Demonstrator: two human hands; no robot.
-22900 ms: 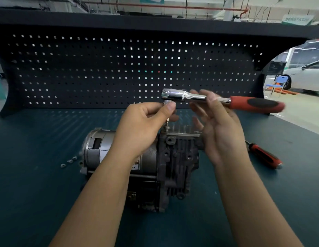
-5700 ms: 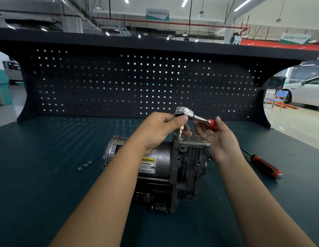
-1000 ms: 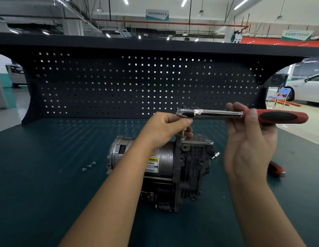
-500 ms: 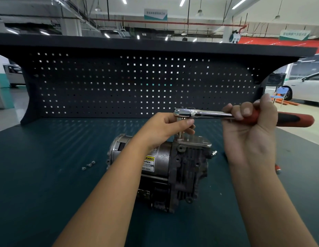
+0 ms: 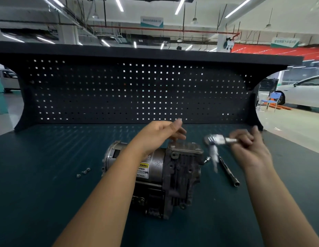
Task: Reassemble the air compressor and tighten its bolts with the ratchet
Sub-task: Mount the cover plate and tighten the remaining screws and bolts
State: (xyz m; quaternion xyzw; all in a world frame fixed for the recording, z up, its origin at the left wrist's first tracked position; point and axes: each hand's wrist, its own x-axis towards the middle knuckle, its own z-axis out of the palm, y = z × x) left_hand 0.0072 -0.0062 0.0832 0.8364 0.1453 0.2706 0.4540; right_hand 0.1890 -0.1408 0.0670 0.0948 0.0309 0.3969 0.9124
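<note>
The air compressor (image 5: 174, 177) lies on its side on the dark green bench, its grey motor to the left and its finned head to the right, with a flat cover plate (image 5: 188, 147) on top. My left hand (image 5: 159, 133) hovers just above the plate's left end with relaxed fingers and holds nothing. To the right of the compressor, my right hand (image 5: 250, 148) grips the ratchet (image 5: 216, 139). Its chrome head is motion-blurred and a bit hangs down from it. My palm hides the red handle.
A driver's metal shaft (image 5: 228, 171) lies on the bench just right of the compressor, under the ratchet. Three small bolts (image 5: 83, 172) lie to the left of the motor. A black pegboard wall (image 5: 137, 95) closes the back of the bench.
The ratchet has come off the top bolt and swung down to the right of the compressor. My left hand has let go of the ratchet head and opened above the cover plate.
</note>
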